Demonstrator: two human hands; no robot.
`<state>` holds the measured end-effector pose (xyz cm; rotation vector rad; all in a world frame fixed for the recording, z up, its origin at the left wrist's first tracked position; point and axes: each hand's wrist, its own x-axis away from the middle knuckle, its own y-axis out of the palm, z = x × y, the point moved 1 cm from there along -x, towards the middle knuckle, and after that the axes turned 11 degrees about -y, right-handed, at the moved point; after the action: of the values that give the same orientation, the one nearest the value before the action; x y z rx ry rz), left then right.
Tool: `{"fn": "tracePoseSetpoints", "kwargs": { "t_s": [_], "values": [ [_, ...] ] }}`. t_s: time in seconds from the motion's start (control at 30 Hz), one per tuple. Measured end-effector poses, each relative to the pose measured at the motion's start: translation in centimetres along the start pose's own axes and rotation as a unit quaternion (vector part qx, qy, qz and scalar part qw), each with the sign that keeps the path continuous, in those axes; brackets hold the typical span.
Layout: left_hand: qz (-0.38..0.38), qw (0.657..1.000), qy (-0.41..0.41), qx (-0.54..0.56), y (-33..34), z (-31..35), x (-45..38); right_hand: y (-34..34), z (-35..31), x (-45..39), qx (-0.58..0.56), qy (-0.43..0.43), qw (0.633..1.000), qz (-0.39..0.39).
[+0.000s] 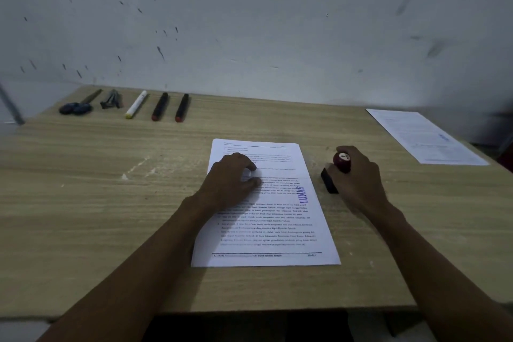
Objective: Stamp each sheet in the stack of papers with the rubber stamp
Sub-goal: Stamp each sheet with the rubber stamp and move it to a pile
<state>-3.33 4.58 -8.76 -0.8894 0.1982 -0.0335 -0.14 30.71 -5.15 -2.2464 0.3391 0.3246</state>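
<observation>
A stack of printed sheets (266, 228) lies at the middle of the wooden table (97, 175). Its top sheet bears a purple stamp mark (303, 195) near the right edge. My left hand (233, 178) rests on the upper left part of the top sheet, fingers curled down onto the paper. My right hand (358, 175) grips the rubber stamp (342, 161) by its dark red knob, just right of the stack. The stamp's black base (329, 182) sits on the table. One stamped sheet (424, 136) lies apart at the far right.
Along the table's back edge at the left lie scissors (79, 105), a dark metal tool (111, 99), a white marker (136, 104) and two black markers (160, 106), (182, 107). A marked white wall stands right behind the table.
</observation>
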Motion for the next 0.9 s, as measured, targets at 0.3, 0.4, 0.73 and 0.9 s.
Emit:
{"fn": "tracePoseSetpoints", "kwargs": {
  "t_s": [0.3, 0.4, 0.73, 0.9],
  "values": [
    [0.067, 0.998, 0.006, 0.012, -0.8, -0.1, 0.1, -1.4, -1.7, 1.7, 0.064, 0.045, 0.992, 0.099],
    [0.114, 0.992, -0.057, -0.010, -1.7, -0.7, 0.4, -1.3, -2.5, 3.7, 0.077, 0.020, 0.987, 0.137],
    [0.108, 0.949, -0.260, -0.146, -2.3, -0.8, 3.4, 2.5, -2.6, 7.6, 0.115, 0.000, 0.993, -0.024],
    [0.111, 0.941, -0.320, 0.002, -2.9, -0.4, 3.3, 2.6, -2.8, 7.7, 0.021, 0.046, 0.998, 0.025]
  ]
}}
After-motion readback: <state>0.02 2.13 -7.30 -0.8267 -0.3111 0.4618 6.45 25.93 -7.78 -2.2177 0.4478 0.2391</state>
